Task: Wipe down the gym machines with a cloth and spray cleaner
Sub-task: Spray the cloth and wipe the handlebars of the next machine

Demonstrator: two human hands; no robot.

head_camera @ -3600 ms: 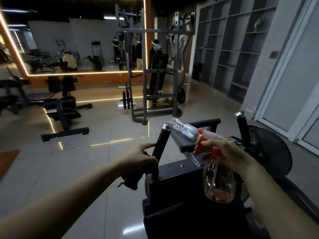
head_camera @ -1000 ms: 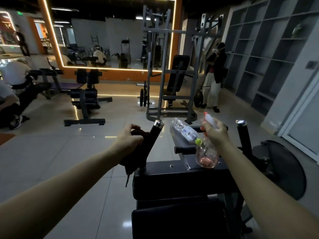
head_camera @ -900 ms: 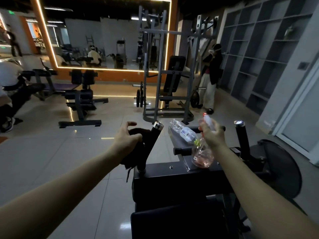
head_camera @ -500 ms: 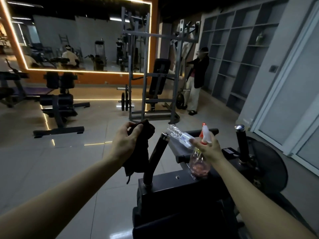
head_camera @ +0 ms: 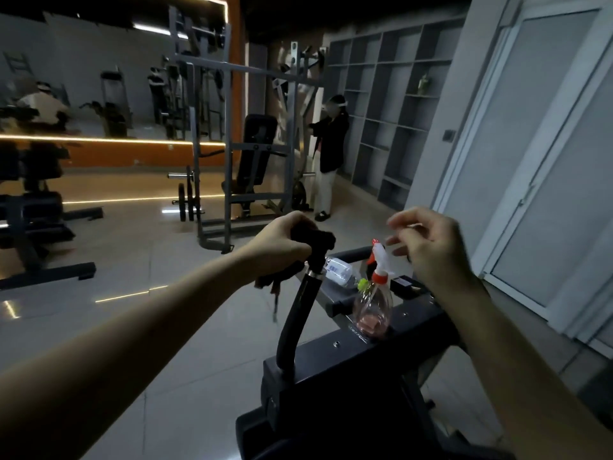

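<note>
Spray bottle (head_camera: 371,307) holds shallow pink liquid (head_camera: 371,324).

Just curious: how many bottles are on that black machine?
2. The spray bottle stands upright on the machine's ledge below the right hand; a water bottle lies on its side behind it. Others may be hidden.

- The black machine body (head_camera: 318,356) has a flat top, and the spray bottle (head_camera: 371,310) stands upright on it.
- Just behind, a grey sloped panel (head_camera: 333,294) carries a clear water bottle (head_camera: 338,270) lying on its side.
</note>
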